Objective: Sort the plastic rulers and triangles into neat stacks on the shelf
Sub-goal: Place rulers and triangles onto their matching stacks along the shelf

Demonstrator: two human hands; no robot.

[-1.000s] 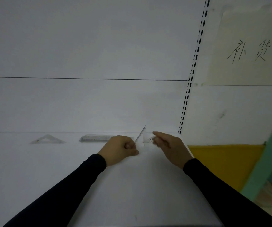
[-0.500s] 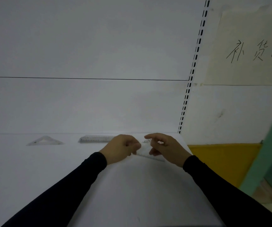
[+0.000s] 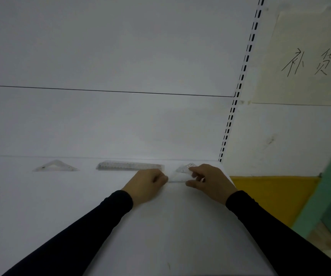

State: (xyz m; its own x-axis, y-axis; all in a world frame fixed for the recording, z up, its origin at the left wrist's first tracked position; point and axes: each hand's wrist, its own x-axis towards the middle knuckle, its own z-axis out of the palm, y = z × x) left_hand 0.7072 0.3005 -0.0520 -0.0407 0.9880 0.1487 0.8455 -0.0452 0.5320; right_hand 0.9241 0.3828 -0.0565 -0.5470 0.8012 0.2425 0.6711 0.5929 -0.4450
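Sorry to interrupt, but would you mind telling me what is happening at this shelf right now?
A person is sorting clear plastic drawing tools on a white shelf. Both hands, the left hand and the right hand, hold a clear triangle low over the shelf near its right end. A stack of rulers lies just to the left, and another triangle farther left.

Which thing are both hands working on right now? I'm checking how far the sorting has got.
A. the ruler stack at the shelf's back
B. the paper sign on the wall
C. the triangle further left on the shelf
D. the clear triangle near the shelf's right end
D: the left hand and right hand each pinch an end of the clear triangle lying low over the shelf, while the ruler stack lies untouched.
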